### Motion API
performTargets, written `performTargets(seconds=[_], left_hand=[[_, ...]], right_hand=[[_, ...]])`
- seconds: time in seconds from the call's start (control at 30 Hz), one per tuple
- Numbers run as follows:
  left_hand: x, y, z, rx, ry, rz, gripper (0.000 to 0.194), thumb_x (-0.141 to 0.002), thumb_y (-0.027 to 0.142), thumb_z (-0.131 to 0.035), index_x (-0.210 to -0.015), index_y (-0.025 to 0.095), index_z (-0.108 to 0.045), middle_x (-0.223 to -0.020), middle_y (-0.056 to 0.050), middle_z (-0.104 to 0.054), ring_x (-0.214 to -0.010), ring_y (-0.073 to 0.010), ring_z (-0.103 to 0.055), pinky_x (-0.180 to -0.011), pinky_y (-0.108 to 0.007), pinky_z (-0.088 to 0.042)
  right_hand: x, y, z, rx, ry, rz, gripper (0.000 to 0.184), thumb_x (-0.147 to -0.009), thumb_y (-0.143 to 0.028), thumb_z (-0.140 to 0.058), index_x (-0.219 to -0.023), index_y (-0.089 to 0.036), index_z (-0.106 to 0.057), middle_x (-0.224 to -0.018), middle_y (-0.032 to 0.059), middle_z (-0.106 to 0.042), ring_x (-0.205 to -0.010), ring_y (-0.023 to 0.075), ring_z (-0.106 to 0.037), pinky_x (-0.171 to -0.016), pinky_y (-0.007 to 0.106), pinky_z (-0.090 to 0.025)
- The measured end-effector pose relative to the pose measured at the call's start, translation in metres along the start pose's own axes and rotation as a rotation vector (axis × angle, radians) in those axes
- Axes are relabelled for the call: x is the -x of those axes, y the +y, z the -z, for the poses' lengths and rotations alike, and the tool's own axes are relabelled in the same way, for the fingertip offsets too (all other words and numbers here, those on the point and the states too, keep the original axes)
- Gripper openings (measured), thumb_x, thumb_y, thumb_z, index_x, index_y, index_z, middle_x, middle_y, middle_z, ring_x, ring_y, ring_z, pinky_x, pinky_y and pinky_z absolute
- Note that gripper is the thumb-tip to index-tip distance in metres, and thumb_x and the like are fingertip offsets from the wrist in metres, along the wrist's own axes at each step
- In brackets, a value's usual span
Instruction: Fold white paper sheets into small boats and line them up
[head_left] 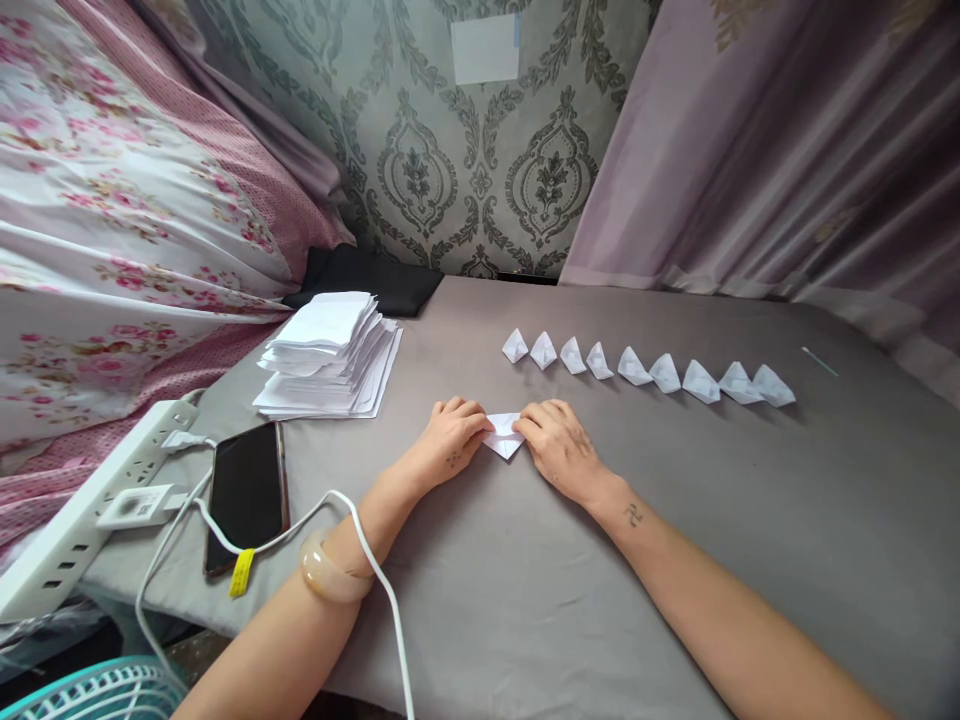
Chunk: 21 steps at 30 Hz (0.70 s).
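Observation:
A small piece of folded white paper [506,447] lies on the grey cloth in front of me, its lower corner pointing toward me. My left hand [454,436] pinches its left corner with closed fingers. On the opposite corner, my right hand [561,447] grips the paper the same way. Fingertips cover both side corners. Beyond the hands, to the right, runs a row of several folded paper boats [634,367]. Left of my left hand stands a stack of white paper sheets [330,355].
A phone [247,490] lies at the left beside a white power strip [82,510] with plugs in it. A white cable [375,560] loops over my left forearm. A black cloth item [367,280] sits behind the stack. A fan [97,690] shows at lower left.

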<state>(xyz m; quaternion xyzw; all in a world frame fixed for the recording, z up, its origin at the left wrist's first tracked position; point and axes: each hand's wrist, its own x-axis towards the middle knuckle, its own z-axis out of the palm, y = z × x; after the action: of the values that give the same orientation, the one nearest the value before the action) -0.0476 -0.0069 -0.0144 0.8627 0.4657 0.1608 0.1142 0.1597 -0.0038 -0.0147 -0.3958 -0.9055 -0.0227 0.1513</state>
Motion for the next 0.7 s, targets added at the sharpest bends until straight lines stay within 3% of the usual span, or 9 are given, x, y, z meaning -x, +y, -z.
performTargets(seconds=[0.13,0.37,0.53,0.7], left_hand=[[0.0,0.001,0.005,-0.06,-0.037,-0.038,0.029,-0.095,0.025,-0.033,-0.097,0.021,-0.061,-0.101,-0.007,-0.061,-0.092,-0.0201,-0.047,-0.078,-0.034,-0.033],[0.009,0.004,0.016,-0.074,-0.112,-0.122,0.032,-0.089,0.01,-0.032,-0.096,0.017,-0.062,-0.093,-0.009,-0.057,-0.087,-0.0201,-0.049,-0.077,-0.031,-0.038],[0.011,0.011,0.015,-0.018,-0.039,0.006,0.023,-0.086,0.019,-0.042,-0.075,0.018,-0.062,-0.079,-0.006,-0.055,-0.079,-0.0188,-0.052,-0.069,-0.028,-0.039],[0.001,0.005,0.005,0.099,0.04,0.177,0.033,-0.087,0.029,-0.044,-0.057,0.018,-0.052,-0.069,-0.003,-0.051,-0.062,-0.0133,-0.047,-0.06,-0.026,-0.035]], right_hand=[[0.003,-0.002,0.003,0.0,-0.038,0.006,0.031,-0.09,-0.008,-0.035,-0.095,-0.019,-0.063,-0.091,0.0079,-0.058,-0.085,0.0207,-0.046,-0.087,0.034,-0.032],[0.005,-0.007,0.01,0.014,-0.09,-0.036,0.026,-0.086,-0.008,-0.039,-0.091,-0.019,-0.062,-0.087,0.0074,-0.056,-0.08,0.0201,-0.046,-0.076,0.032,-0.032],[0.001,-0.02,0.011,0.028,-0.058,-0.089,0.03,-0.092,-0.03,-0.039,-0.116,-0.025,-0.057,-0.089,0.0078,-0.053,-0.078,0.0205,-0.044,-0.07,0.033,-0.03],[0.001,-0.016,0.007,-0.025,-0.04,-0.136,0.031,-0.094,-0.036,-0.037,-0.102,-0.025,-0.066,-0.086,0.0071,-0.054,-0.078,0.0187,-0.046,-0.069,0.032,-0.032]])
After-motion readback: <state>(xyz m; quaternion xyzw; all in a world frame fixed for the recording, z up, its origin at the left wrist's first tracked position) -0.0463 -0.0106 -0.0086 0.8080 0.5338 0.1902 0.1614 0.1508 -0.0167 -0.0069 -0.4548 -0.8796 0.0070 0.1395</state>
